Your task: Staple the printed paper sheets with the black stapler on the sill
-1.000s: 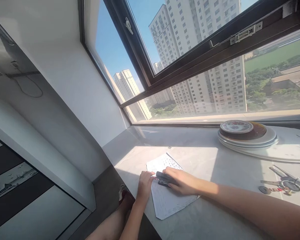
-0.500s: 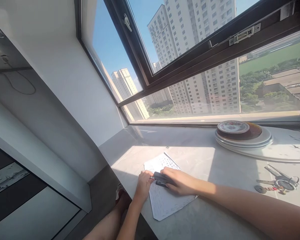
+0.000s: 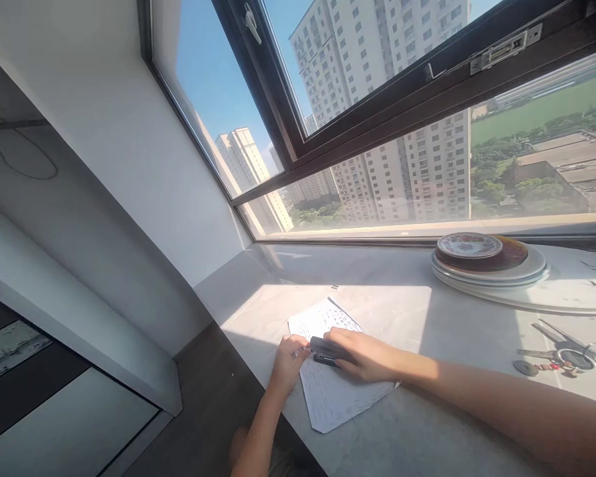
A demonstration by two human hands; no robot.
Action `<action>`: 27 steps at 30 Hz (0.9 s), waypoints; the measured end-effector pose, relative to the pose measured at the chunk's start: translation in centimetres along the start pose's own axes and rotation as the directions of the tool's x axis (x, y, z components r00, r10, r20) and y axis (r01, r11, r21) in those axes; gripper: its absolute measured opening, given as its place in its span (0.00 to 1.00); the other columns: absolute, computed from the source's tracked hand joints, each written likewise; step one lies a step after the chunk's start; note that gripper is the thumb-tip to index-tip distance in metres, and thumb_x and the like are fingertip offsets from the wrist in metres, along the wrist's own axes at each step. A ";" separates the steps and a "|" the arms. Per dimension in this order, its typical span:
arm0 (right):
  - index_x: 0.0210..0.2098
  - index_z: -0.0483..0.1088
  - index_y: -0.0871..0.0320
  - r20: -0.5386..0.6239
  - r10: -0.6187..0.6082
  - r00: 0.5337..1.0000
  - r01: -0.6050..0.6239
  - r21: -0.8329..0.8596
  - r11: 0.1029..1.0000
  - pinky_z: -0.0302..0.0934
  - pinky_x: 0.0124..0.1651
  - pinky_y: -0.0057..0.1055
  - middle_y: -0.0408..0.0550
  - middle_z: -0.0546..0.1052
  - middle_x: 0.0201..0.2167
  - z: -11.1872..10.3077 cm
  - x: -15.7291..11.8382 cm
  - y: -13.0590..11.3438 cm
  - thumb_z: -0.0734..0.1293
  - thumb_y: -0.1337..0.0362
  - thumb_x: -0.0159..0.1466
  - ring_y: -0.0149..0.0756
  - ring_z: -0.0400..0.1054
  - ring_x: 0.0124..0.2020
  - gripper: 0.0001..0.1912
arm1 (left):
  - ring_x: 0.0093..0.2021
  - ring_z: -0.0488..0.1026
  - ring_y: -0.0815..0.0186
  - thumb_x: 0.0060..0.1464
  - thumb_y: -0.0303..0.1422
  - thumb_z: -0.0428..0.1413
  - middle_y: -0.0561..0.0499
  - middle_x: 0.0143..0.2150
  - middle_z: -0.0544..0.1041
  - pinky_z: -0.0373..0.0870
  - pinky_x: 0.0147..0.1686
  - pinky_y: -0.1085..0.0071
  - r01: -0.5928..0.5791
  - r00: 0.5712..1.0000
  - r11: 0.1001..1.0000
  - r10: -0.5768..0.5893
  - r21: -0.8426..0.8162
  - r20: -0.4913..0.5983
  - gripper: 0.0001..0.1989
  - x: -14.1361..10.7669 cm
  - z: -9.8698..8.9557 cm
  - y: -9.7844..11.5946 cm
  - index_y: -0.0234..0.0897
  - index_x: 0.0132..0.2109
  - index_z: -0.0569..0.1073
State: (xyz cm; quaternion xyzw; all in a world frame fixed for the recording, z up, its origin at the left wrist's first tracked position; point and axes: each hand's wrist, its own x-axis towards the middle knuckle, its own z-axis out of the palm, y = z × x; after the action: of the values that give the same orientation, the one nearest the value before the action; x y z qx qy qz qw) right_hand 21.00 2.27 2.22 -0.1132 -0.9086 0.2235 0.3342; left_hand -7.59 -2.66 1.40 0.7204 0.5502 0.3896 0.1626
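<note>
My right hand (image 3: pixel 365 354) is wrapped round a black stapler (image 3: pixel 322 348), which lies over the written sheets of paper (image 3: pixel 332 397) on the grey counter. The stapler's front end points left, and its two arms stand apart there. At that end my left hand (image 3: pixel 289 361) is closed in a pinch, its fingertips touching or nearly touching the stapler's tip. Whatever is between those fingertips is too small to make out. Part of the writing is hidden beneath my right hand.
Stacked plates (image 3: pixel 487 262) stand on a large white oval board (image 3: pixel 576 291) by the window, at the right. A bunch of keys (image 3: pixel 569 354) lies nearer, beyond my right forearm. A small dark bit (image 3: pixel 334 287) lies behind the paper. The counter's edge (image 3: pixel 248 361) runs along the left.
The view has shifted slightly, and the leg and shoe below the counter have mostly left it. Both hands keep nearly the same place at the stapler.
</note>
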 end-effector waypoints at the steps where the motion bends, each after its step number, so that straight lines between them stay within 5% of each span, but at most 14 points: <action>1: 0.53 0.61 0.52 0.007 0.004 1.000 -0.004 0.002 1.000 0.61 0.39 0.35 0.48 0.73 0.44 0.0 0.0 0.0 0.67 0.73 0.67 0.41 0.69 0.40 0.18 | 0.52 0.78 0.50 0.68 0.54 0.60 0.44 0.45 0.86 0.74 0.54 0.54 -0.004 1.000 1.000 0.004 0.003 0.002 0.21 0.0 0.0 0.1 0.42 0.41 0.86; 5: 0.54 0.62 0.52 0.020 0.031 0.999 -0.032 0.020 0.999 0.62 0.40 0.35 0.49 0.74 0.45 0.0 -0.1 0.0 0.66 0.70 0.69 0.41 0.70 0.41 0.16 | 0.53 0.78 0.50 0.68 0.53 0.59 0.42 0.49 0.84 0.76 0.56 0.50 0.013 0.999 0.997 -0.010 0.072 -0.048 0.21 -0.5 0.2 0.1 0.45 0.40 0.88; 12: 0.59 0.63 0.53 0.036 0.043 0.998 -0.043 -0.005 0.999 0.63 0.42 0.36 0.51 0.74 0.46 0.1 -0.1 0.2 0.64 0.68 0.73 0.41 0.69 0.42 0.16 | 0.58 0.82 0.46 0.62 0.42 0.64 0.39 0.56 0.86 0.79 0.60 0.47 0.239 0.957 0.970 -0.229 0.037 -0.177 0.26 -3.2 0.3 0.2 0.40 0.65 0.80; 16: 0.58 0.64 0.54 0.066 0.032 0.997 -0.034 0.025 0.999 0.63 0.43 0.37 0.52 0.75 0.46 0.0 0.0 0.4 0.63 0.67 0.74 0.42 0.69 0.42 0.14 | 0.61 0.82 0.48 0.63 0.36 0.62 0.39 0.55 0.86 0.77 0.64 0.47 0.211 0.977 0.977 -0.212 -0.028 -0.023 0.33 -3.6 0.8 2.5 0.39 0.74 0.70; 21: 0.56 0.63 0.53 0.114 0.051 0.992 -0.058 0.057 0.997 0.63 0.42 0.36 0.51 0.75 0.46 -0.3 0.1 0.3 0.62 0.66 0.75 0.41 0.69 0.42 0.11 | 0.56 0.85 0.47 0.68 0.37 0.60 0.36 0.62 0.82 0.82 0.57 0.51 0.135 0.984 0.983 -0.118 -0.126 0.132 0.32 -2.6 0.6 4.6 0.43 0.75 0.67; 25: 0.59 0.63 0.54 0.094 0.052 0.994 -0.054 0.027 0.998 0.64 0.43 0.36 0.52 0.77 0.45 -0.3 0.0 0.6 0.64 0.65 0.75 0.42 0.71 0.42 0.14 | 0.66 0.79 0.48 0.71 0.38 0.58 0.40 0.66 0.80 0.78 0.63 0.52 0.090 0.977 0.996 -0.092 0.022 0.191 0.27 -1.1 -1.2 2.3 0.47 0.74 0.69; 27: 0.63 0.61 0.54 0.079 0.066 0.995 -0.065 -0.011 0.998 0.64 0.44 0.36 0.52 0.77 0.45 -0.1 0.0 0.8 0.64 0.64 0.75 0.42 0.71 0.43 0.18 | 0.74 0.69 0.49 0.73 0.36 0.53 0.41 0.72 0.74 0.69 0.71 0.47 0.063 0.990 0.972 -0.089 0.227 0.109 0.24 -0.3 -1.8 0.1 0.45 0.72 0.71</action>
State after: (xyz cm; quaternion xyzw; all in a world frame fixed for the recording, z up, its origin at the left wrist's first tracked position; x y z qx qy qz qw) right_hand 21.14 3.02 1.90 -0.1355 -0.9178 0.2350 0.2898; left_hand -8.89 -3.34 2.48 0.7343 0.6071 0.2754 0.1278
